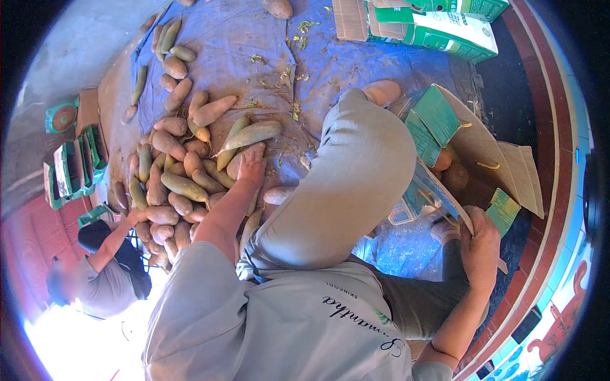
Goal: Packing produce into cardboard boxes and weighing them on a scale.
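My left hand (252, 166) reaches into a heap of long root vegetables, its fingers curled against a brownish-pink root vegetable (234, 167). Just beyond the fingertips lies a long pale-green root vegetable (254, 134). Reddish-brown and green ones lie mixed in the heap, among them a green one (183, 187). On the right, my right hand (480, 240) is closed on the upper edge of an open cardboard box (454, 203). Several brown root vegetables (454, 176) show inside it, below the raised flaps (435, 120). My bent leg comes between the heap and the box.
A blue tarp (248, 51) covers the floor, with leaf scraps on it. Green-and-white cartons (445, 32) lie at the far right. Another person (111, 267) reaches into the heap from the left, near stacked green boxes (76, 165) and a round-dial scale (62, 118).
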{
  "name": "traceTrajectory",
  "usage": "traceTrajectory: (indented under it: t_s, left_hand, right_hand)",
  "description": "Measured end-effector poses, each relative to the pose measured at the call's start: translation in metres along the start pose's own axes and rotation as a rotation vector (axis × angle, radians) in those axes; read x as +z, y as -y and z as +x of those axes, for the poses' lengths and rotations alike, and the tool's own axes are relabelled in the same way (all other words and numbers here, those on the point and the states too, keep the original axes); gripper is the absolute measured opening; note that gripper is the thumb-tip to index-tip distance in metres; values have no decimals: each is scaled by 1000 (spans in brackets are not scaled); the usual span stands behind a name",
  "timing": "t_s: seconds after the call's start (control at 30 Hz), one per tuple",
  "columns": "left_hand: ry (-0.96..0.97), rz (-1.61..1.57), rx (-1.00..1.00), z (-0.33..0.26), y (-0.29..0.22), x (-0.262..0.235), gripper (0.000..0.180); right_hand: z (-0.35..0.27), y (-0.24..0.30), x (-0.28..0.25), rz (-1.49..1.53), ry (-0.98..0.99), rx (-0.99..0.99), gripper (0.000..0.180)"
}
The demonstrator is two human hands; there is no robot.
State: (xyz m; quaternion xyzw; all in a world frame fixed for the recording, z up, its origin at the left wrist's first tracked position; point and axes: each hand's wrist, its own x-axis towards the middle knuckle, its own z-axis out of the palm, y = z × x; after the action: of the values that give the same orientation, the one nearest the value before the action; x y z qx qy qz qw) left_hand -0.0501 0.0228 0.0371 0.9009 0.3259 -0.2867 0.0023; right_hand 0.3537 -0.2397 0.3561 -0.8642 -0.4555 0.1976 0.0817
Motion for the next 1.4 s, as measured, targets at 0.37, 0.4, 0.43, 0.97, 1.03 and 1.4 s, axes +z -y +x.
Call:
traceTrajectory:
  t_s: [0.37,0.4,0.43,0.97,1.03,1.4]
  left_hand:
    - [247,102,15,11,-23,-21,33]
    - [238,358,197,10,-28,-32,27]
    - [235,363,190,6,-27,-29,27]
    - [392,27,99,-12,-18,-6,29]
    - [391,19,74,-25,-9,-13,30]
    - [232,-94,-254,-50,38,-104,36]
  right_hand:
    - [2,1,-2,19,-28,-18,19]
    - [2,0,-1,17,-26,-14,20]
    - [2,-1,-1,22,-32,-20,20]
    - [-14,-6,11,-71,-88,-138,15]
    - [-15,-8,14,-80,-109,-161,15]
    - [-24,-13,23,-214,-241,-246,4]
